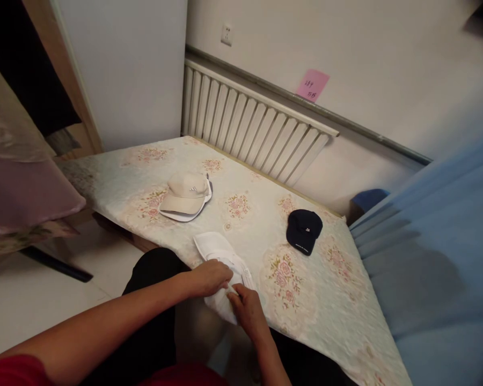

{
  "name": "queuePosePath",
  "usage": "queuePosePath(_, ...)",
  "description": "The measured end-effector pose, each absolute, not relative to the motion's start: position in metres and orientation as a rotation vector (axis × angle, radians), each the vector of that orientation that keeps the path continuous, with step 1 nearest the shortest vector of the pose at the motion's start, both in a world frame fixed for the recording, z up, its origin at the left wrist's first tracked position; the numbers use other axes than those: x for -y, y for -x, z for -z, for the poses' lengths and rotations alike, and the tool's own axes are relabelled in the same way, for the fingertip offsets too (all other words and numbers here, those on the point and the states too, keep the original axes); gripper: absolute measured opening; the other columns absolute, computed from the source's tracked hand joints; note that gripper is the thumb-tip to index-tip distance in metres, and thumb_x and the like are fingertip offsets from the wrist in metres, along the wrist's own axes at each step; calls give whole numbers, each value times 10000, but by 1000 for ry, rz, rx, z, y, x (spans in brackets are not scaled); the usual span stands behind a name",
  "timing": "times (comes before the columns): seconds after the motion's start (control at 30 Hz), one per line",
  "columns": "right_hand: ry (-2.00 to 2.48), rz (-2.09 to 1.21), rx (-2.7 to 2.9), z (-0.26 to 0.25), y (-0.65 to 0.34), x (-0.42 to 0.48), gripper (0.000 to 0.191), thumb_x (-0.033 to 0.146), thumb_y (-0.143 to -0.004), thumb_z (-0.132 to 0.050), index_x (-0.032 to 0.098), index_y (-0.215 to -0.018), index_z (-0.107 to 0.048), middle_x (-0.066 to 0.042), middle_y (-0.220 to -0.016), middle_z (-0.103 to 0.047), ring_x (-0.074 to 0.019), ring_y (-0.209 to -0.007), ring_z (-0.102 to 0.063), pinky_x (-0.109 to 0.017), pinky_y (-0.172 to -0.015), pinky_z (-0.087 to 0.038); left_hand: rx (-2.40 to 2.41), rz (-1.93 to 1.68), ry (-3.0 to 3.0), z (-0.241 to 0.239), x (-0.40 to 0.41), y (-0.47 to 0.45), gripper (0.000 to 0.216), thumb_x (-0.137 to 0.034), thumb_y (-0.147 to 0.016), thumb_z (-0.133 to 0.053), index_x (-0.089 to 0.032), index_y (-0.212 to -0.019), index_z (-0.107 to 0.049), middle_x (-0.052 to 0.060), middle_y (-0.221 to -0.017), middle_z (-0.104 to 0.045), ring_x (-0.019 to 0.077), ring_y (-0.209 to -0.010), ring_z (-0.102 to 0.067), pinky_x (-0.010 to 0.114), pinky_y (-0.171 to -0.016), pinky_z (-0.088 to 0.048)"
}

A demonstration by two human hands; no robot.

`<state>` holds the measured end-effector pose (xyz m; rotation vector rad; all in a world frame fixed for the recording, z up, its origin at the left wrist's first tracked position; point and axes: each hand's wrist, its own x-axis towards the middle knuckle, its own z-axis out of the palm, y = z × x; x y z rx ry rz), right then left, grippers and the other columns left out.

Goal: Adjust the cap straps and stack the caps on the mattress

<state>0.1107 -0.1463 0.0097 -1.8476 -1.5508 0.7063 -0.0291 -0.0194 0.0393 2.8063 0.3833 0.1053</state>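
A white cap (215, 246) lies at the near edge of the flower-patterned bed, its brim pointing away to the upper left and its back part overhanging the edge. My left hand (211, 277) is closed on the cap, fingers bent over its strap end. Close beside it, my right hand (247, 311) pinches the cap's white strap between thumb and fingers. The fingers hide part of the strap. Farther off to the left sits a beige cap (187, 190) stacked on other caps, white and dark at their rims. A navy cap (305, 230) rests alone on the right.
The bed cover (261, 236) runs back to a white radiator (249, 123) on the wall. A blue curtain (434, 257) hangs along the right side. On the left stands a cloth-draped piece of furniture (24, 187). A pink note (313, 84) is stuck above the radiator.
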Motion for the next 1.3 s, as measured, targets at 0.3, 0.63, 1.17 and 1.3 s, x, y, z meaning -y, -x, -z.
queuePosePath(0.3,1850,-677,1541,-4,-110,145,183,253,-847,-489,214,-705,-598,29,-617,-576,-141,-626,-516,-237,-588,-318,-359,-110,-2779,-39,17,33,110,-252,-860,-557,-169,-824,-620,48,-809,-658,195,-794,-600,272,-711,-397)
queuePosePath(0.63,1838,-724,1523,-3,-112,149,187,261,-846,-484,206,-721,-611,31,-623,-572,-133,-627,-505,-230,-588,-319,-313,-118,-2760,-33,13,34,136,-279,-879,-540,-179,-830,-618,41,-817,-653,184,-775,-588,265,-684,-389)
queuePosePath(1.17,1810,-788,1541,-10,-113,148,221,227,-850,-462,216,-861,-682,5,-708,-657,-152,-670,-563,-234,-610,-361,-346,-109,-2756,-31,11,31,77,-158,-820,-548,-174,-829,-623,56,-818,-656,211,-792,-605,278,-675,-380)
queuePosePath(1.3,1820,-760,1552,-11,-109,145,204,224,-848,-463,220,-816,-664,9,-688,-643,-153,-667,-556,-235,-605,-346,-361,-62,-2778,-34,12,32,81,-174,-834,-551,-169,-848,-630,57,-835,-664,210,-803,-609,278,-683,-383)
